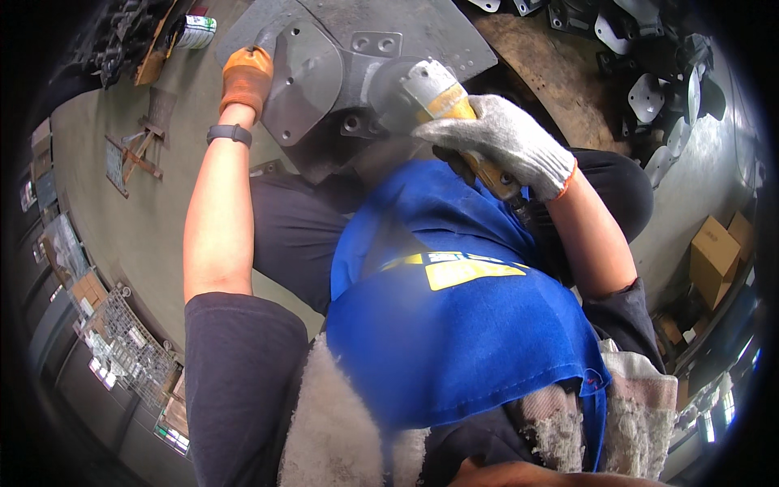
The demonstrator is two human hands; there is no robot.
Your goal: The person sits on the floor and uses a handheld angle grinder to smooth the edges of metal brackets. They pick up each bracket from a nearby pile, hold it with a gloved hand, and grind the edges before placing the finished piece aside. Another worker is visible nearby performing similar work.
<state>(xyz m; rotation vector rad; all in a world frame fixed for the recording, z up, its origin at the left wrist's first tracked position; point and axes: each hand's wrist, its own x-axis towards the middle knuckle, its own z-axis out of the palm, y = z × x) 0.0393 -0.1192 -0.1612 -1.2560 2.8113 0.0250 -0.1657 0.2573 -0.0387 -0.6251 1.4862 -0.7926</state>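
Note:
My right hand (519, 140), in a whitish knit glove, wraps round the body of a yellow angle grinder (454, 104). The grinder's disc (395, 96) looks blurred and lies over the right part of a grey metal bracket (302, 85) with several holes. In an orange-coated glove, my left hand (247, 79) is closed at the bracket's upper left edge; its fingertips are partly hidden. Under the bracket is a broad grey metal plate (430, 32). I cannot tell whether the disc touches the bracket.
Loose metal parts (647, 97) lie on the right, beside a brown worn board (560, 77). Cardboard boxes (714, 261) stand farther right. A small wooden stand (139, 158), a white-and-green can (197, 32) and a wire cage (126, 341) are on the left. My blue apron (454, 349) covers my lap.

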